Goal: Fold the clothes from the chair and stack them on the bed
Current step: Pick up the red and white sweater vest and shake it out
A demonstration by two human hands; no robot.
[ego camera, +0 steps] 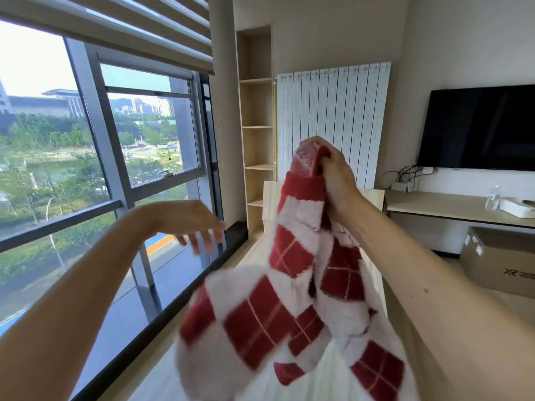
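Note:
My right hand [333, 180] is raised at chest height and grips the ribbed red edge of a red and white diamond-patterned knitted garment [289, 308]. The garment hangs bunched below the hand and fills the lower middle of the view. My left hand [197, 224] hovers to the left of the garment, fingers spread and pointing down, holding nothing. It is blurred. A pale wooden bed frame [270, 198] shows behind the garment. The chair is out of view.
A large window [101, 169] with a dark sill runs along the left. Behind stand a narrow open shelf [257, 146] and a white radiator [333, 120]. At right are a wall television [477, 128], a desk [451, 206] with a water bottle, and a cardboard box [498, 261].

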